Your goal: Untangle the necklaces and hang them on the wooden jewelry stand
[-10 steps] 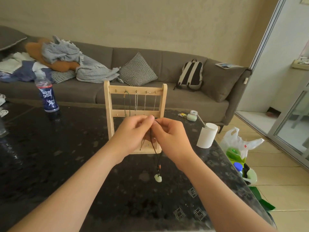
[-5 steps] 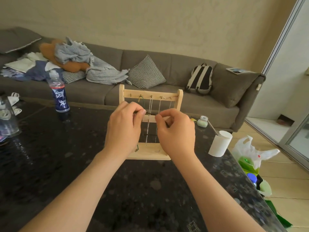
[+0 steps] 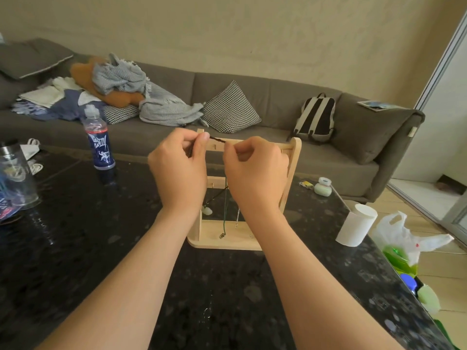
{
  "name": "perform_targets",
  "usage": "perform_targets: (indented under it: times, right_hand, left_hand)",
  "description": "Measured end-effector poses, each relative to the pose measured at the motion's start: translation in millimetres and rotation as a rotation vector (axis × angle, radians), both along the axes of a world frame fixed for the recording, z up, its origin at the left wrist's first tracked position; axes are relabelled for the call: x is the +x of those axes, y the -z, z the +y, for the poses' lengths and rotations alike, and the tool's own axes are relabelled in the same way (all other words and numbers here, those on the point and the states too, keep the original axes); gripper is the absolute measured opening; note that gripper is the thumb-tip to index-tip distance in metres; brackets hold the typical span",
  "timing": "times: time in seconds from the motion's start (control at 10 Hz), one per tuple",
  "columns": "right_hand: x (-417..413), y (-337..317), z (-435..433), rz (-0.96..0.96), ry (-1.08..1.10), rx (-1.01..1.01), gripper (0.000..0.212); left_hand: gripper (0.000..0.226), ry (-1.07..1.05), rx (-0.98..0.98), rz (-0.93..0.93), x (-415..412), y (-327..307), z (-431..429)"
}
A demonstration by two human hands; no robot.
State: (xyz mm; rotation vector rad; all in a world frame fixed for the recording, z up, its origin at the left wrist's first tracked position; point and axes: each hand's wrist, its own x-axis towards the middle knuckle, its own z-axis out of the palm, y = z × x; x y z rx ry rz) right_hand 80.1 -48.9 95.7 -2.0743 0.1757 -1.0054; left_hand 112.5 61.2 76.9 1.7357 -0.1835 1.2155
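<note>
- Fingers of the left hand and of the right hand each pinch the dark cord, stretched between them before the top bar of the wooden jewelry stand;
- its pale pendant dangles below, beside the hung necklaces;
- the cord could miss its hook or snag those; a tug might tip the stand on the tabletop.

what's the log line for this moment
left hand: pinches cord | right hand: pinches cord | cord: stretched at stand top bar
</note>
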Motion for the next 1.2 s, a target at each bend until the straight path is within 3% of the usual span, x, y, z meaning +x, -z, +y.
perform_targets:
  times: [0.1,0.4,0.8,1.1,1.2]
  right_hand:
    - [10.6,2.1,4.6,0.014,0.015,0.043,0.021]
    - [20.3,25.3,2.1,0.118,0.019,-0.121,0.022]
    - [2.3,36.5,0.0,0.177,-0.121,-0.138,0.033]
    - [-14.4,39.2,-7.6,0.143,-0.047,-0.037,0.02]
    - [-24.2,34.4,-7.6,0.094,-0.073,0.102,0.017]
  left_hand:
    - [0.02,-0.016,0.033,0.01,7.5,0.0,-1.3]
    - [0.015,-0.018,0.08,0.102,6.7,20.0,-3.7]
    - [0.021,0.024,0.105,0.378,-5.5,32.2,-0.5]
    - [0.011,-0.046,-0.018,0.253,-25.8,20.6,-0.2]
    - [0.02,0.125,-0.186,0.303,-32.2,17.8,-5.3]
